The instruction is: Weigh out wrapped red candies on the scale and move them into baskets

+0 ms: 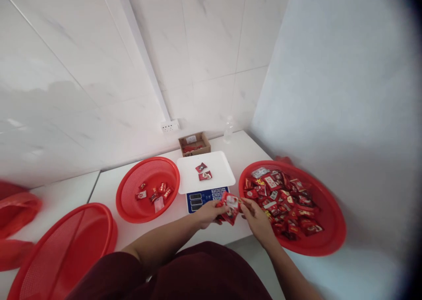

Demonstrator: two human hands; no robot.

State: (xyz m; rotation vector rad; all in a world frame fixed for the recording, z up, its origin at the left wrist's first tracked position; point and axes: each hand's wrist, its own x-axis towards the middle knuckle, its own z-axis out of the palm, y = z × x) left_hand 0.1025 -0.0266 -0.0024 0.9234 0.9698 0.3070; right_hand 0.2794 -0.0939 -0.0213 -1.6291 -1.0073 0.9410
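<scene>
My left hand (210, 214) is closed around several red wrapped snack packets (231, 210), held in front of the scale's blue keypad (201, 199). From the other side, my right hand (255, 216) pinches the edge of a red packet; whether it is one of the same bunch I cannot tell. Two small red packets (205, 175) lie on the scale's white tray (219, 168). Right of my hands, a red basket (332, 229) holds a heap of red packets (286, 199). To the left, another red basket (130, 185) contains several packets (162, 188).
A cardboard box (206, 149) with red packets stands behind the scale, near a clear plastic bottle (228, 130). Another red basket (82, 234) is at the lower left, with red bags (20, 214) beyond it. A power socket (170, 126) is on the tiled wall.
</scene>
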